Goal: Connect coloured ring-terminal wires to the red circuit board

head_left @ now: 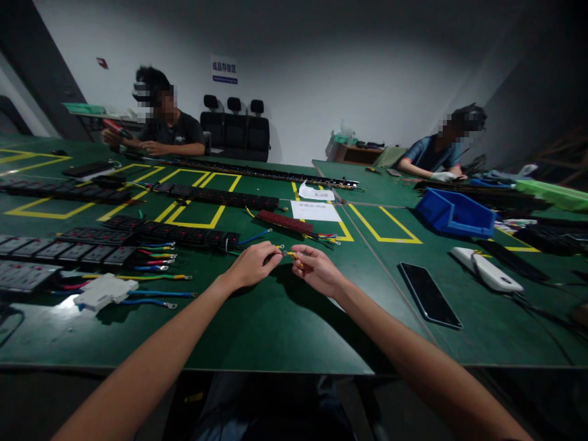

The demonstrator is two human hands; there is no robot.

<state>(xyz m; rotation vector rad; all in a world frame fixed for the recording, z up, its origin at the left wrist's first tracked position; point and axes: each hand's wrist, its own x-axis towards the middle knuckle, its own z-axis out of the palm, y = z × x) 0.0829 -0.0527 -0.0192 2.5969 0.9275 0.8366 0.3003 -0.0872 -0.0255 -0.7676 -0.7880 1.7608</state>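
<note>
My left hand [254, 263] and my right hand [316, 269] meet over the green table [257, 331], fingers pinched. Between the fingertips they hold a thin wire with a yellow terminal end [288, 252]. Just beyond lies a dark red strip [285, 222] with several coloured wire tails, and a black socket strip [174, 233] sits to the left with a blue wire running from it.
More socket strips and coloured wires [156, 260] lie at the left, with a white part [105, 291]. A black phone [429, 294], a white device [487, 269] and a blue bin [454, 213] are at the right. Two seated people work at the far side.
</note>
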